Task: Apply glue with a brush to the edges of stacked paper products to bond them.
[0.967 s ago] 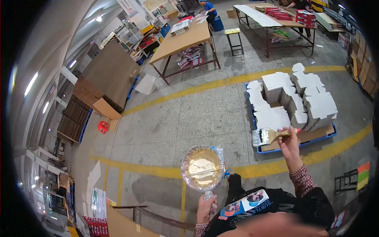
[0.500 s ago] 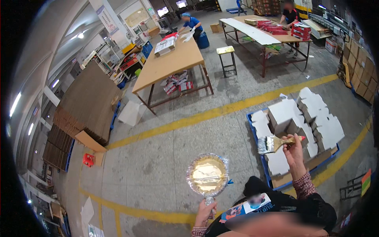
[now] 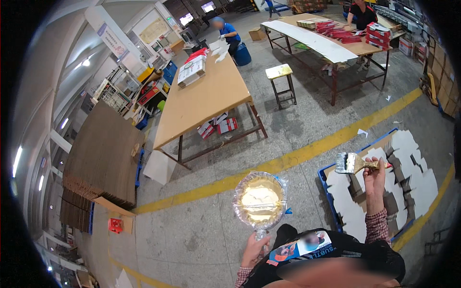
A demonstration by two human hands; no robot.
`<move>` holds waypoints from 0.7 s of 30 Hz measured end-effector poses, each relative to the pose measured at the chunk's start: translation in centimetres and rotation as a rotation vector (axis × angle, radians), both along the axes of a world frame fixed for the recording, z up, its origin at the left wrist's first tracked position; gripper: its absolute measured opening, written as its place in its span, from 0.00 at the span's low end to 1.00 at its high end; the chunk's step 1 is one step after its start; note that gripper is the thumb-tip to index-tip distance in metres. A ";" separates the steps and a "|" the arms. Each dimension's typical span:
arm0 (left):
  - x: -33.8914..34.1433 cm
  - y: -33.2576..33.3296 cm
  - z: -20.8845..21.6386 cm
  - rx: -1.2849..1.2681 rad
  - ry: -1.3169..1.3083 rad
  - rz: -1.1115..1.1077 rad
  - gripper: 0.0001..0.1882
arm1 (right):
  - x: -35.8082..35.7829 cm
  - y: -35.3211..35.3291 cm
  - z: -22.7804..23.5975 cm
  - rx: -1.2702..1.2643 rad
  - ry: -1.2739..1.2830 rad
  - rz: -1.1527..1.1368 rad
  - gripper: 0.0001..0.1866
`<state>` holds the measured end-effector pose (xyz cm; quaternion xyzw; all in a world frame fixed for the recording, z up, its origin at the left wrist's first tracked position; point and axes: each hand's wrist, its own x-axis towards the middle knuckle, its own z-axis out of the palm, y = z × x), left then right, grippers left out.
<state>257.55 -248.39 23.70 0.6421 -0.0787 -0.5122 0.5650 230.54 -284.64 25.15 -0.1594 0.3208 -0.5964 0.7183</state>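
My left hand (image 3: pixel 253 248) is closed round the wrapped handle of a round pan (image 3: pixel 236 205) lined with clear plastic film. Pale yellow paste (image 3: pixel 259 194) lies in the pan, and a thin bar or cord crosses its opening. A blue tip sticks out at the pan's right side. At the right, my right hand (image 3: pixel 374 179) grips the wooden handle of a flat paintbrush (image 3: pixel 356 163). Its bristles point left and look coated grey-white. Under this hand are stacks of white die-cut cardboard (image 3: pixel 412 152) on a blue pallet (image 3: pixel 323 180).
Ahead stands a long brown table (image 3: pixel 216 96) with a seated person in blue beyond it. A stool (image 3: pixel 279 72) stands right of it, then another table (image 3: pixel 307 41) with red pieces and a person. Tall cardboard stacks (image 3: pixel 103 149) rise at left, near a red crate (image 3: pixel 115 225).
The view has shifted toward the tables. The brush has risen in the picture, and its bristles now sit off the white cardboard's near-left edge. Both hands keep their grip.
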 end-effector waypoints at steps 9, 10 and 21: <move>16.3 -20.2 -4.3 -0.032 -0.028 -0.189 0.12 | 8.2 -16.6 -0.3 -0.141 -0.108 -0.252 0.17; 18.5 -23.0 -4.5 -0.073 -0.065 -0.255 0.12 | 8.7 -18.6 -0.2 -0.173 -0.088 -0.285 0.17; 30.8 -56.3 -2.1 -0.014 -0.050 -0.636 0.15 | 11.4 -34.1 -1.5 -0.197 0.043 -0.617 0.18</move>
